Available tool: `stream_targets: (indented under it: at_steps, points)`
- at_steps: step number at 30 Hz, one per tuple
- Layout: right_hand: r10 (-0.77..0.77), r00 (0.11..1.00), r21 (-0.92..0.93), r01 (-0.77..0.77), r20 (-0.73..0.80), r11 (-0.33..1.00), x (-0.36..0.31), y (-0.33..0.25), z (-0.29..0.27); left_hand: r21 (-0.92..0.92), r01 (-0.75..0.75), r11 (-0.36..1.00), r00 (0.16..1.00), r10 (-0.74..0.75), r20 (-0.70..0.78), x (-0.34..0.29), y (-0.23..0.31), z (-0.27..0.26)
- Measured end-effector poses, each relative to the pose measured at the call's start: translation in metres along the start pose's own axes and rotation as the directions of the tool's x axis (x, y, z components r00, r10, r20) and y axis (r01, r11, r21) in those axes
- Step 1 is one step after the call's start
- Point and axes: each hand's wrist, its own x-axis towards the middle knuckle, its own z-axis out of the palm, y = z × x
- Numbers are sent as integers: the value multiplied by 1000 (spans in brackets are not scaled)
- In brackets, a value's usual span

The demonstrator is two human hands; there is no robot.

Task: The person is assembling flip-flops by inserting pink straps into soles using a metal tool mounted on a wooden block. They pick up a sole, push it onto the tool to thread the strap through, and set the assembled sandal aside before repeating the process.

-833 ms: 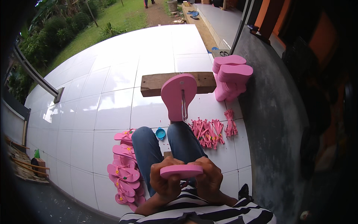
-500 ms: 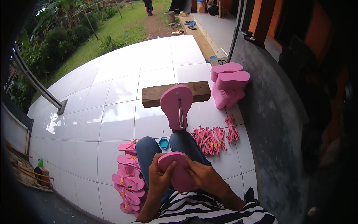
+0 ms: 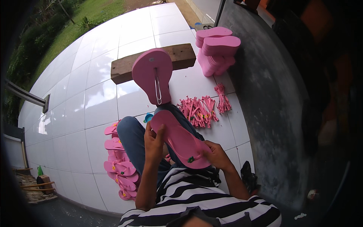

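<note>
A pink flip-flop (image 3: 176,138) is held over my lap between both hands, its straps fitted and a green flower (image 3: 191,159) on them. My left hand (image 3: 154,142) grips the sole's far left edge, thumb on top. The near right side is gripped by my right hand (image 3: 217,156), with fingers at the strap. Beyond my knees, a pink sole-shaped piece (image 3: 151,68) rests against a wooden beam (image 3: 123,70); a looped metal wire (image 3: 157,89) lies along it. A small blue cup (image 3: 148,117), partly hidden, stands beside my left knee.
Finished pink flip-flops (image 3: 121,168) are piled left of my legs. To the right lie loose pink straps (image 3: 198,112) and a tied bundle of straps (image 3: 223,100). Behind them stand stacked pink soles (image 3: 217,49), near a grey wall (image 3: 264,75). White tiles (image 3: 68,151) cover the floor.
The flip-flop has been turned so its strapped face and flower show. My right hand has shifted to its near right side. The whole view has tipped downward.
</note>
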Motion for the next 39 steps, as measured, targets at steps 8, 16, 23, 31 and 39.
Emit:
stream_targets:
  at_steps: [8,16,23,31,39]
  points:
    - [32,725,305,248,-688,920,16,151,-88,84,-108,991,947,128,-294,57,-128,-65]
    - [365,512,441,30,-777,897,6,320,-147,865,40,501,988,108,-109,53,-216,-86]
    - [28,132,-81,-750,-991,656,-9,364,-155,956,-273,106,957,-73,281,27,-234,-61]
    - [-321,370,-306,101,-872,947,40,175,-121,910,-144,388,967,-141,213,34,-210,-66]
    - [-437,807,-189,394,-398,899,63,-28,16,262,-56,964,963,-16,267,-7,-69,-21]
